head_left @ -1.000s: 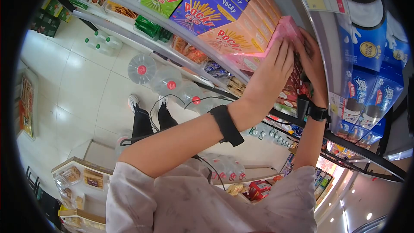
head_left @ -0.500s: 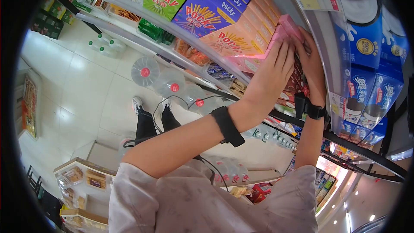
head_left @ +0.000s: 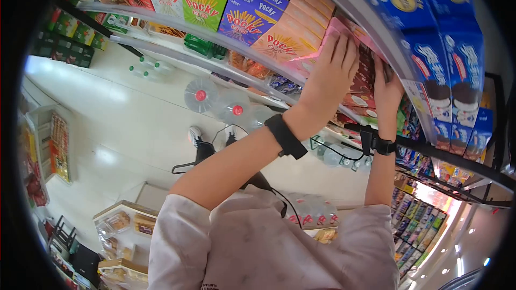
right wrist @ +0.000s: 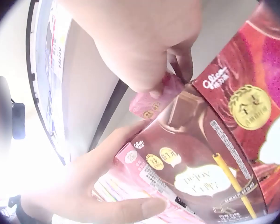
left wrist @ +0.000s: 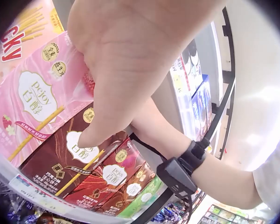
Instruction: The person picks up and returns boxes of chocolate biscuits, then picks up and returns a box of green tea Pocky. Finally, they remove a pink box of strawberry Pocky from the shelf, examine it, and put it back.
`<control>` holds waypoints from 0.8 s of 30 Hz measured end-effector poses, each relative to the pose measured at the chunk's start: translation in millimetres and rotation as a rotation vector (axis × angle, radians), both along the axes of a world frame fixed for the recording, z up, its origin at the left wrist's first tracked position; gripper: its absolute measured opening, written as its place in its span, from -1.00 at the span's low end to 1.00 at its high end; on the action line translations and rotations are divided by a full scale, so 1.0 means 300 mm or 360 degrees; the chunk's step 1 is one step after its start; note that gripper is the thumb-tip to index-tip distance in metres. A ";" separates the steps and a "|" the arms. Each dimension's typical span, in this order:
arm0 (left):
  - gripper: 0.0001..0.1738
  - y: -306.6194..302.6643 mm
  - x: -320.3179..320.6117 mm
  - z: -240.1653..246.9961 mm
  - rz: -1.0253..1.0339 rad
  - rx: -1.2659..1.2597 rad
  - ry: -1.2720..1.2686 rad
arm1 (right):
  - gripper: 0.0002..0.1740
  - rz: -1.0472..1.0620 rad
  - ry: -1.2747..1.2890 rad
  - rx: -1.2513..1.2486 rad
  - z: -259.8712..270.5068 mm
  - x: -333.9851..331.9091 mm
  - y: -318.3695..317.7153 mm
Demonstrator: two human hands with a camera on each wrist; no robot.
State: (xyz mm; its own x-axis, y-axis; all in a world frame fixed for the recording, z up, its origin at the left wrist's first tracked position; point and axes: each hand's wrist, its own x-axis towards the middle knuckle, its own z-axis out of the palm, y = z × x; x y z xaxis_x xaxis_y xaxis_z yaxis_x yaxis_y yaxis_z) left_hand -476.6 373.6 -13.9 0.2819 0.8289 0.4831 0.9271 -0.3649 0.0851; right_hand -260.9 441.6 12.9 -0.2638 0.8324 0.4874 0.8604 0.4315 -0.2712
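My left hand [head_left: 332,70] lies over a row of pink Pejoy boxes [left wrist: 32,102], fingers straight along their tops. In the left wrist view its thumb overlaps a brown chocolate Pejoy box [left wrist: 60,161]. My right hand [head_left: 388,88] is behind the brown boxes, close to the shelf's back. Seen from the right wrist, its thumb and fingers pinch the end of a small pink box [right wrist: 154,100], which sits behind the brown box [right wrist: 200,158]; the rest of that pink box is hidden. A red Pejoy box [right wrist: 256,93] stands beside the brown one.
Peach Pocky boxes [head_left: 282,43] adjoin the pink row, with purple Pocky boxes [head_left: 244,21] and green Pocky boxes [head_left: 201,8] farther left. Blue cookie boxes [head_left: 430,64] fill the neighbouring shelf. A clear shelf lip [head_left: 236,43] runs along the front. Large water bottles [head_left: 201,96] stand on the floor.
The head view has shifted. My right hand has moved away from the left fingertips, down along the row, and more brown box tops show between the hands. The left hand stays on the pink boxes.
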 end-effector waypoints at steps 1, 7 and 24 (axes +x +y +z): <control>-0.15 0.002 0.004 -0.002 -0.0004 0.0021 0.0010 | -0.64 -0.0007 0.0062 0.0073 -0.005 -0.003 -0.029; -0.06 -0.005 -0.009 0.005 -0.0159 -0.0022 -0.0080 | -0.60 -0.0212 0.0160 0.0309 -0.020 0.006 -0.220; 0.02 0.071 -0.097 0.048 -0.0641 -0.0210 0.0008 | -0.44 -0.0121 0.0813 0.0512 0.037 0.099 -0.712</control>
